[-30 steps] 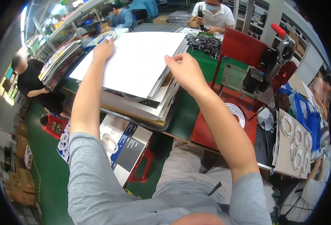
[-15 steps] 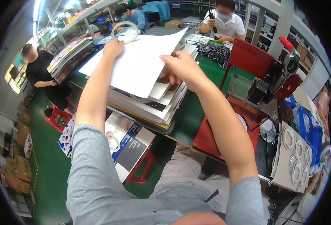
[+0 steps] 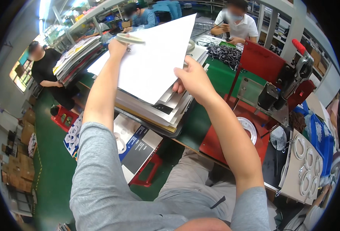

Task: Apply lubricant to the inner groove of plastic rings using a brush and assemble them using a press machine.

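A large white sheet (image 3: pixel 154 61) is raised at a slant over a stack of boards and sheets (image 3: pixel 147 111). My right hand (image 3: pixel 195 79) pinches the sheet's right edge, thumb on top and fingers behind it. My left hand (image 3: pixel 117 49) is at the sheet's far left, closed around a thin pale ring (image 3: pixel 130 39) that looks like a roll of tape. The ring lies tilted nearly flat above the sheet. The left fingertips are mostly hidden. Beneath the right hand, the edges of several stacked sheets stick out unevenly.
A red press (image 3: pixel 262 57) with a lever stands on the right, a white ring (image 3: pixel 247 131) on its base. A board with pale rings (image 3: pixel 308 165) lies farther right. Printed cardboard (image 3: pixel 139 142) rests below the stack. Co-workers (image 3: pixel 237 23) sit across the green table.
The sheet's far corner has risen and my right hand has shifted slightly along its edge. The ring at my left hand has tipped from upright to nearly flat.
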### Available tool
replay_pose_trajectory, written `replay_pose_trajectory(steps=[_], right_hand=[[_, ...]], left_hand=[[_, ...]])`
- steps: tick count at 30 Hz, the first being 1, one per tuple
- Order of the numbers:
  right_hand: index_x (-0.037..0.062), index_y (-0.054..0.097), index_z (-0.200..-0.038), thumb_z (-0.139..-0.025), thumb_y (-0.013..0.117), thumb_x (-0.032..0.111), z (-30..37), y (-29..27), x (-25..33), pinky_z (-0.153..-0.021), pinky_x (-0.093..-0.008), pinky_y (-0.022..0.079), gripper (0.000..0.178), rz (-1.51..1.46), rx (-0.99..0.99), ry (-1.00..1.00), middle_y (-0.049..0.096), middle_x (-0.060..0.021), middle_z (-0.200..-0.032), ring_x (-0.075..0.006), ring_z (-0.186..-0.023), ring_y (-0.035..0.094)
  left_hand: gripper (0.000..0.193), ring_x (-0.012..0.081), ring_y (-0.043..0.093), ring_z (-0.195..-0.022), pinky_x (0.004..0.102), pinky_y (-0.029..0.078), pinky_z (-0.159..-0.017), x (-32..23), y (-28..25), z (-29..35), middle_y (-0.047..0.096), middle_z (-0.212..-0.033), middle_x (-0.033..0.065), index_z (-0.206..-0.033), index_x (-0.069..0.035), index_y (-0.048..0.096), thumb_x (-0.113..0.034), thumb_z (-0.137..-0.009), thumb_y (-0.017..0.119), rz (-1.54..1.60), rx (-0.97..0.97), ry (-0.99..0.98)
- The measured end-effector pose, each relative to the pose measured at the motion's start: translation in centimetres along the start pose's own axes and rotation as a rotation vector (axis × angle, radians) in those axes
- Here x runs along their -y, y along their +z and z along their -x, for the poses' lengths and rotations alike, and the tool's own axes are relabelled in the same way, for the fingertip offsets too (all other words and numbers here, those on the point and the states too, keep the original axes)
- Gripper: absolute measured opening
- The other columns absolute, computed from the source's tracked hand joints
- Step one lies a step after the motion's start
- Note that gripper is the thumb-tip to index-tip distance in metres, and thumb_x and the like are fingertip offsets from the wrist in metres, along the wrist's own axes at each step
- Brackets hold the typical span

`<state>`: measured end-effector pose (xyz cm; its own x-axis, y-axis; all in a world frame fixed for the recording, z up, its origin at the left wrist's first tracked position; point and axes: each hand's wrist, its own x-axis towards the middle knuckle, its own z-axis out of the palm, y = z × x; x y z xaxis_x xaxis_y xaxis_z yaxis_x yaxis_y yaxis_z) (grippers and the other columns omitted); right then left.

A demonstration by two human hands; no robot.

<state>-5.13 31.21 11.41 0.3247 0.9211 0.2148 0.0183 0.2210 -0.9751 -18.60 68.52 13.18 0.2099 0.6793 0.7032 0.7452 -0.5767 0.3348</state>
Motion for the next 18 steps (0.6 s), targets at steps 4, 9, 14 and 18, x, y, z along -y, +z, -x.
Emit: replay_pose_trajectory(steps=[4,9,14,18], right_hand=[[-0.0031,0.05,-0.134,-0.101,0.056,0.008,0.4,0.1,-0.2,-0.052,-0.0271,0.051,0.035,-0.101,-0.02,-0.004,0.068,-0.0153,-0.094,-0.0168,-0.062,0.067],[-0.0028,0.049,-0.134,-0.102,0.055,0.009,0.9,1.1,0.2,-0.054,-0.0274,0.052,0.034,-0.185,-0.043,0.022,0.068,-0.0151,-0.095,-0.0172,-0.064,0.067],[-0.0032,0.052,-0.131,-0.103,0.055,0.009,2.1,0.7,0.2,-0.055,-0.027,0.052,0.03,-0.214,-0.094,-0.012,0.068,-0.0149,-0.093,-0.0174,-0.065,0.067],[-0.006,0.049,-0.132,-0.106,0.049,0.007,4.1,0.7,-0.2,-0.052,-0.0261,0.053,0.029,-0.242,-0.101,-0.031,0.069,-0.0165,-0.092,-0.0174,-0.063,0.069]], left_hand=[[0.059,0.0353,0.073,-0.09,0.0421,0.053,-0.088,0.0,-1.1,-0.5,0.077,-0.095,0.0173,-0.097,-0.01,0.081,-0.063,-0.098,0.055,0.365,0.116,-0.085],[0.056,0.0303,0.074,-0.084,0.0374,0.055,-0.082,0.3,-1.7,-1.7,0.076,-0.095,0.0194,-0.101,-0.001,0.073,-0.056,-0.096,0.064,0.611,-0.092,-0.088],[0.035,0.0256,0.076,-0.082,0.0296,0.061,-0.068,-4.2,-5.6,1.0,0.073,-0.095,0.0209,-0.123,0.007,0.056,-0.024,-0.107,0.059,1.121,0.06,-0.002],[0.035,0.0275,0.077,-0.087,0.0334,0.065,-0.076,-4.8,-9.3,2.8,0.074,-0.097,0.0206,-0.12,0.005,0.06,-0.027,-0.109,0.055,1.081,0.056,0.092]])
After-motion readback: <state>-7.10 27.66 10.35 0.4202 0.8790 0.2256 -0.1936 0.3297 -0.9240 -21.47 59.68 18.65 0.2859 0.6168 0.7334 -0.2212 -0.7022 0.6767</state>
